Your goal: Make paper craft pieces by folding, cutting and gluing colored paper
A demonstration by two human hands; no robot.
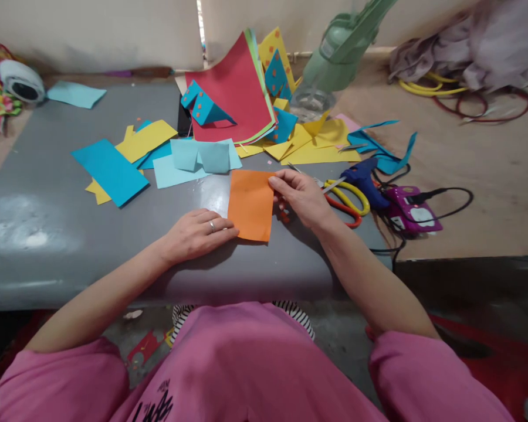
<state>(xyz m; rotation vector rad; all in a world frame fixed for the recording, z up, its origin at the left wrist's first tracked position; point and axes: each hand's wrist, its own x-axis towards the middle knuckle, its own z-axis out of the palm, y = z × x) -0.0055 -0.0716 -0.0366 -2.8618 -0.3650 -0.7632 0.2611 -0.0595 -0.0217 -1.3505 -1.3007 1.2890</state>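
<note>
An orange sheet of paper [251, 205] lies on the grey table in front of me. My left hand [198, 234], with a ring on one finger, rests flat and its fingertips touch the sheet's lower left edge. At the upper right edge, the thumb and fingers of my right hand [301, 196] pinch the paper. Scissors with yellow and red handles [361, 202] lie just beyond that hand, partly hidden by it. Light blue folded paper [213, 157] stands behind the orange sheet.
Blue paper [110, 171] and yellow paper [154, 140] lie to the left. Red sheets [229, 88] lean at the back, near a green spray bottle [341, 50]. At right are a blue glue gun [365, 179] and a purple power box [411, 211] with black cables.
</note>
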